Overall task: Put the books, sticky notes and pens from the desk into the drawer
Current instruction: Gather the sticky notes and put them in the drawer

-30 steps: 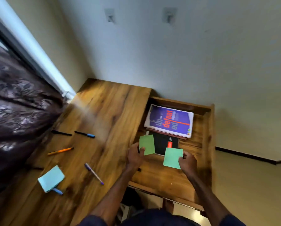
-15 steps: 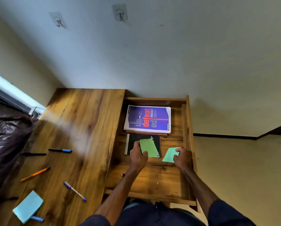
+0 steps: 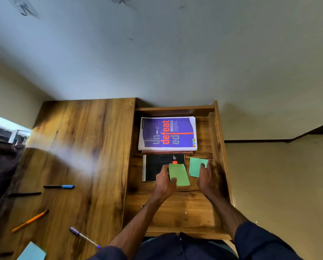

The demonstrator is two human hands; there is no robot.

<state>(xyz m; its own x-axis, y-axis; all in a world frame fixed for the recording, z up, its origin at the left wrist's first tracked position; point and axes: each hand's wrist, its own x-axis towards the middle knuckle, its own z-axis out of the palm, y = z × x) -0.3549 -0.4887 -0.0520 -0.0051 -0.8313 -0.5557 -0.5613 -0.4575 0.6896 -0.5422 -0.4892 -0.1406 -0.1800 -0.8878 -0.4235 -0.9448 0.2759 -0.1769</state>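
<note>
Setting: pale wall (image 3: 175,53) above a brown wood-grain desk (image 3: 81,147); an open wooden drawer (image 3: 217,147) stands out at the desk's right end.
Drawer, rear: a purple book (image 3: 168,134) with orange lettering lies flat on another volume, of which only the edge shows.
Drawer, middle: a black spiral notebook (image 3: 155,166) lies just in front of the purple book.
Left hand (image 3: 163,182): pinches a light green sticky-note pad (image 3: 179,175) by its lower left corner, thumb on top; the pad overlaps the notebook's right part.
Right hand (image 3: 206,177): holds a teal green sticky-note pad (image 3: 195,166) by its right edge, thumb on its face, just beside the notebook; whether this pad touches the drawer floor cannot be told.
Desk, left part: a blue-capped black pen (image 3: 59,186), an all-black pen (image 3: 24,194), an orange pen (image 3: 30,220) and a purple-capped pen (image 3: 84,237) lie well apart from the drawer.
Desk, near corner: a light blue sticky-note pad (image 3: 32,253), cut by the frame edge.
</note>
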